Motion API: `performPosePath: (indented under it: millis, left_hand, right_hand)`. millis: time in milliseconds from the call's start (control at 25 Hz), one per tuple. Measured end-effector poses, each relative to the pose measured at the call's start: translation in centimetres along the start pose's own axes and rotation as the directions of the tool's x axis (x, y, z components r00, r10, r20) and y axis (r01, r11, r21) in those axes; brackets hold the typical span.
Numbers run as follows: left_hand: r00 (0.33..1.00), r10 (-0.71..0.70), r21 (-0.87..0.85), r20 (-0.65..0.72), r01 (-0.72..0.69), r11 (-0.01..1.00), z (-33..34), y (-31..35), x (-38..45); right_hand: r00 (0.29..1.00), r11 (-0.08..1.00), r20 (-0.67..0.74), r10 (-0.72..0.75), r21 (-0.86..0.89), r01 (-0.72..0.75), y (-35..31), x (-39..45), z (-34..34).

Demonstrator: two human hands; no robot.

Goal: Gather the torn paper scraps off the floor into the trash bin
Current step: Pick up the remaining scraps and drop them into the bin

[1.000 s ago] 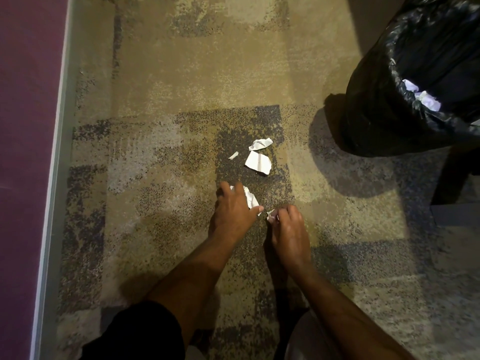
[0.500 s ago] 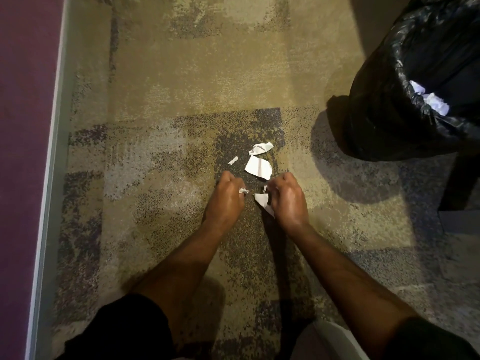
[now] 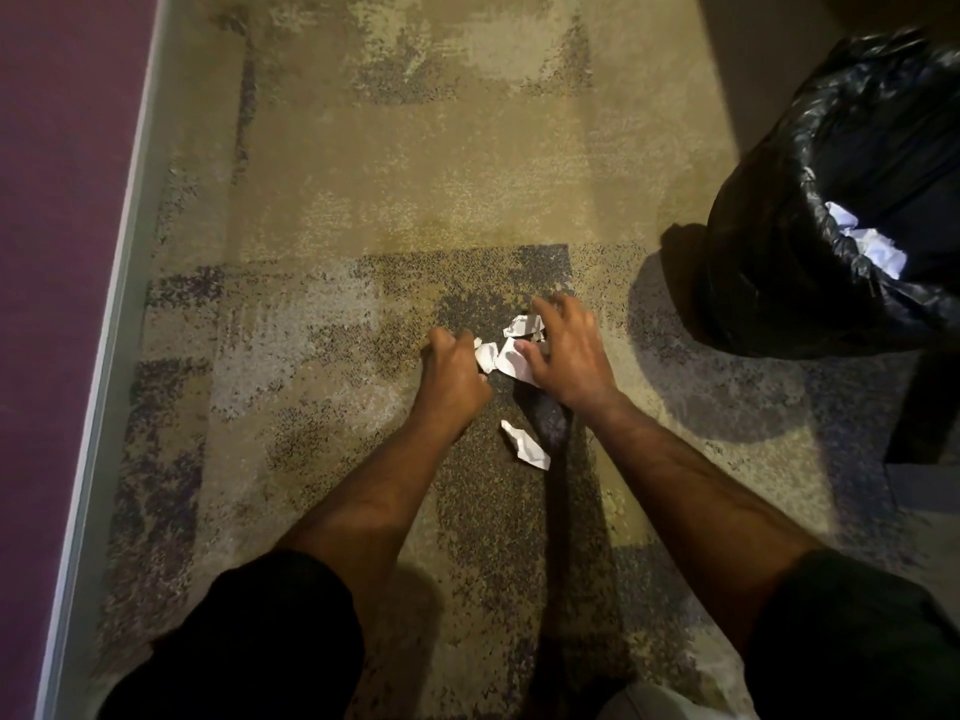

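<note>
Both hands worked low over the patterned carpet (image 3: pixel 363 200), meeting at a small cluster of white paper scraps (image 3: pixel 511 353) so the pieces could be herded together rather than picked one by one. The left hand (image 3: pixel 452 376) was curled into a closed fist with a bit of white paper showing at its thumb side, apparently gripping scraps it had collected. The right hand (image 3: pixel 569 356) was spread open, fingers splayed and arched over the cluster, touching the paper as if to rake it toward the left. One stray scrap (image 3: pixel 525 452) lay apart on the floor, nearer the person, between the two forearms. The trash bin (image 3: pixel 779 252), lined with a black bag, stood to the right, well apart from the hands, with crumpled white paper (image 3: pixel 867 244) already inside. Judging from this, the gathering was partly done, and the stray piece would need a separate reach.
</note>
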State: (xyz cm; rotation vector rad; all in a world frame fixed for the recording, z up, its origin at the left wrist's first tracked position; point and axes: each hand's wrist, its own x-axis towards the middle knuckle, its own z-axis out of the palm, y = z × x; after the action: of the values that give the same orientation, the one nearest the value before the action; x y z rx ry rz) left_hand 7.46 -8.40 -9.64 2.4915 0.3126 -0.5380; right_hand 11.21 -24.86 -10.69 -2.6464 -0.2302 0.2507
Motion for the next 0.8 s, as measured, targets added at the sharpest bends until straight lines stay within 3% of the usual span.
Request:
performPosePath:
  millis: [120,320,480,640,800]
  left_hand:
    - [0.996,0.082,0.031,0.043,-0.083,0.996,0.2,0.9,-1.0]
    - [0.968,0.231,0.172,0.102,-0.246,0.954,1.3,1.7,-4.4]
    - [0.967,0.232,0.227,0.103,-0.250,0.941,2.8,1.8,-6.3]
    - [0.958,0.278,0.318,0.068,-0.285,0.904,3.5,1.6,-7.5]
    - [0.942,0.327,0.305,0.078,-0.335,0.891,3.4,1.0,-8.7]
  right_hand:
    - [0.988,0.996,0.147,-0.046,-0.069,0.057,0.1,0.4,-0.1]
    - [0.953,0.966,0.248,-0.174,-0.146,0.214,0.3,-0.9,-0.4]
    - [0.921,0.949,0.350,-0.169,-0.196,0.248,0.3,-2.7,-0.9]
    - [0.946,0.948,0.292,-0.140,-0.237,0.213,0.0,-5.8,-0.3]
    - [0.976,0.972,0.201,-0.083,-0.200,0.124,-0.4,-8.4,0.8]
